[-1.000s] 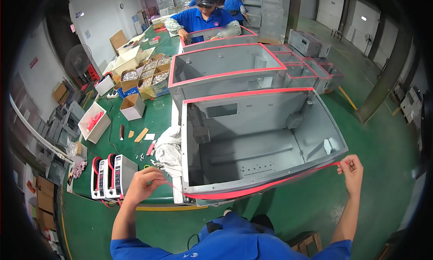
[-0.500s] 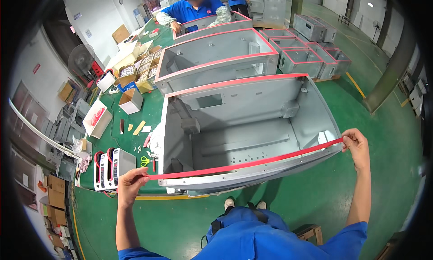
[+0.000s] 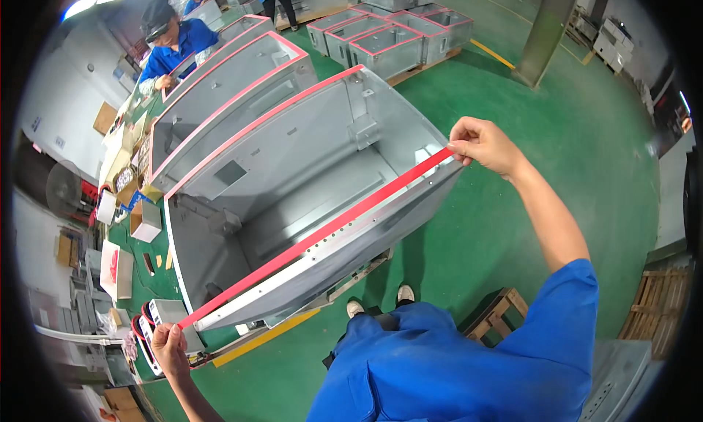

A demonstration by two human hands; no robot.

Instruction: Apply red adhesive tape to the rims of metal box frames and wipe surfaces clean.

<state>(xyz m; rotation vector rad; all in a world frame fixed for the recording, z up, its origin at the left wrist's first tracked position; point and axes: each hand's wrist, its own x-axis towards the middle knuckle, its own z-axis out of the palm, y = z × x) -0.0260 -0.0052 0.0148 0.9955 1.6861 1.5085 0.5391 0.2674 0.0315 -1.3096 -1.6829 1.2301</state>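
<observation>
A long red strip of tape (image 3: 322, 238) is stretched straight along the near rim of a large grey metal box (image 3: 274, 154). My left hand (image 3: 170, 350) pinches the strip's end just beyond the box's near left corner. At the near right corner, my right hand (image 3: 489, 149) pinches the other end between thumb and fingers. Whether the strip touches the rim all along its length, I cannot tell. The box's far rim carries a pinkish-red strip (image 3: 271, 126). Its open top shows brackets and a rectangular cutout inside.
Behind stands another red-edged metal box (image 3: 220, 92), with a co-worker (image 3: 176, 45) leaning over one farther back. White devices (image 3: 167, 313) and small cartons (image 3: 145, 220) crowd the green table's left side. More boxes (image 3: 395, 47) sit on pallets; a wooden stand (image 3: 496, 316) is by my right side.
My view has turned, so the box now lies slanted and farther left in the picture. Both hands still hold the tape taut along the near rim.
</observation>
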